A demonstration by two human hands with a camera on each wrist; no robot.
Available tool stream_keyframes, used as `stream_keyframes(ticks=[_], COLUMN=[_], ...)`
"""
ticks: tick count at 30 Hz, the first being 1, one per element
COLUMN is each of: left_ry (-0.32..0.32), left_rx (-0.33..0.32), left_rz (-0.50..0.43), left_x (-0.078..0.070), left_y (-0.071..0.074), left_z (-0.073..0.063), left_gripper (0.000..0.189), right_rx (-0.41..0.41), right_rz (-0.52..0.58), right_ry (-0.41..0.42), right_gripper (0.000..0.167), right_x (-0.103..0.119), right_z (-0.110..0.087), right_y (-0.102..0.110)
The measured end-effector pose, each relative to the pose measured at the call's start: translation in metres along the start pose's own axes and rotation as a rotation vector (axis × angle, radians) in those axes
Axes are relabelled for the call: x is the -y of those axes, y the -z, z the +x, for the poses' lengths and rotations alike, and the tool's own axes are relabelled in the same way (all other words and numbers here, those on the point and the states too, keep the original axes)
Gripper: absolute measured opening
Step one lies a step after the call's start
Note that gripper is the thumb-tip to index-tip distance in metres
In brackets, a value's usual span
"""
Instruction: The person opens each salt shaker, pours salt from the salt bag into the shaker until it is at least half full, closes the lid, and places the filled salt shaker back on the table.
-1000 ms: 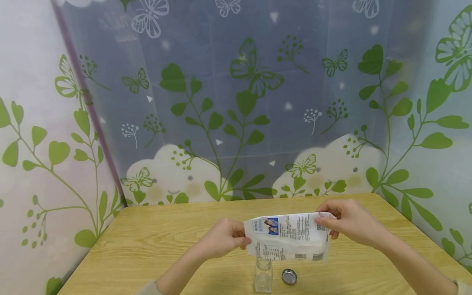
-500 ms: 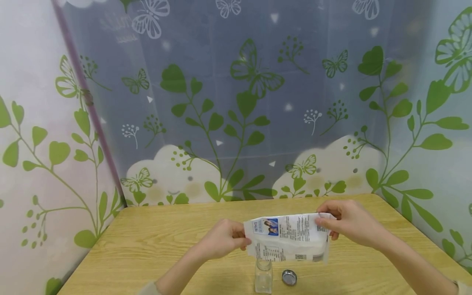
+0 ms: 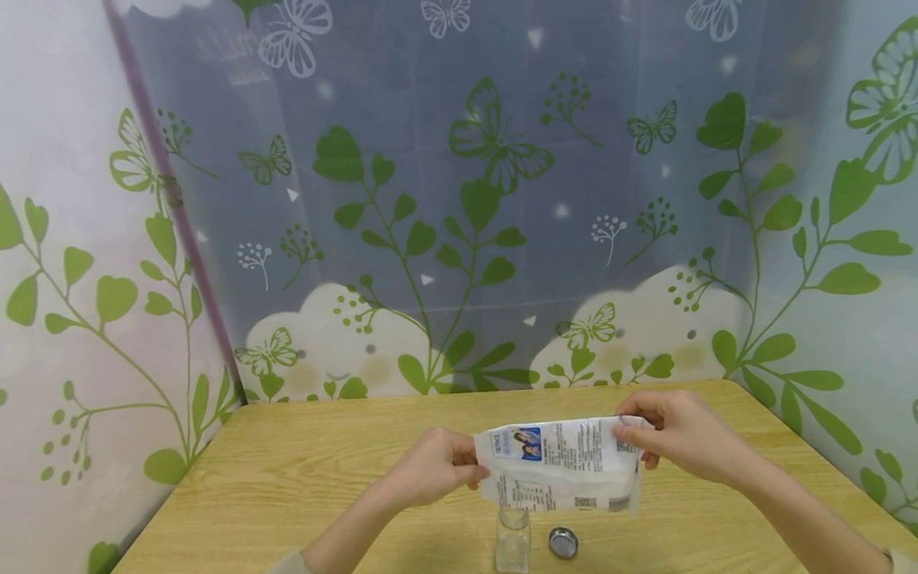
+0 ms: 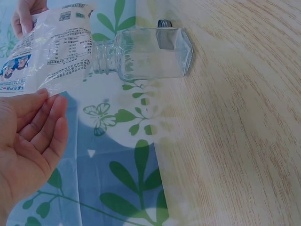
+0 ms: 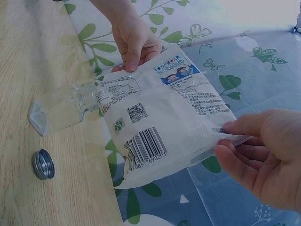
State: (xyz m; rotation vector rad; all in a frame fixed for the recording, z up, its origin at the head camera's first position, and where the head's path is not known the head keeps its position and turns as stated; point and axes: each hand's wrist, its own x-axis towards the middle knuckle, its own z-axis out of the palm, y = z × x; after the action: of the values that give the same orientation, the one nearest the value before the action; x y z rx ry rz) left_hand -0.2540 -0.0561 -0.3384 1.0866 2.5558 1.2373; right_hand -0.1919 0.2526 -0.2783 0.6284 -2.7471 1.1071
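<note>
Both hands hold a white printed plastic bag [image 3: 562, 464] by its two ends, tilted above the table. My left hand [image 3: 437, 470] pinches the left end between thumb and fingers. The right hand [image 3: 677, 434] grips the upper right corner; in the right wrist view its thumb and fingers [image 5: 244, 127] pinch that corner. Just beneath the bag's lower left side a clear glass jar [image 3: 512, 544] stands upright, its threaded neck [image 4: 104, 56] lidless. I cannot tell whether bag and jar touch. Nothing is seen passing between them.
A silver screw lid [image 3: 563, 543] lies on the wooden table [image 3: 301, 478] to the right of the jar. Behind the table hangs a blue curtain [image 3: 402, 239] printed with leaves and butterflies, with pale printed panels at both sides.
Hardly anything differs. The whole scene sits slightly lower in the head view, while both hands keep the same hold on the bag. Jar and lid stay in place.
</note>
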Motion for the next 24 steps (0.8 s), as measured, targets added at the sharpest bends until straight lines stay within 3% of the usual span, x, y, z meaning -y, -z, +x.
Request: stream_keyframes(ticks=[24], left_ry=[-0.007], left_rx=[0.001], left_rz=[0.01], left_x=[0.001], left_y=[0.0005], left_z=[-0.0002], left_gripper=[0.006], right_rx=[-0.002], right_rz=[-0.022], right_ry=[0.027], right_gripper=[0.02], right_x=[0.0001], right_z=[0.0013], right_y=[0.0001])
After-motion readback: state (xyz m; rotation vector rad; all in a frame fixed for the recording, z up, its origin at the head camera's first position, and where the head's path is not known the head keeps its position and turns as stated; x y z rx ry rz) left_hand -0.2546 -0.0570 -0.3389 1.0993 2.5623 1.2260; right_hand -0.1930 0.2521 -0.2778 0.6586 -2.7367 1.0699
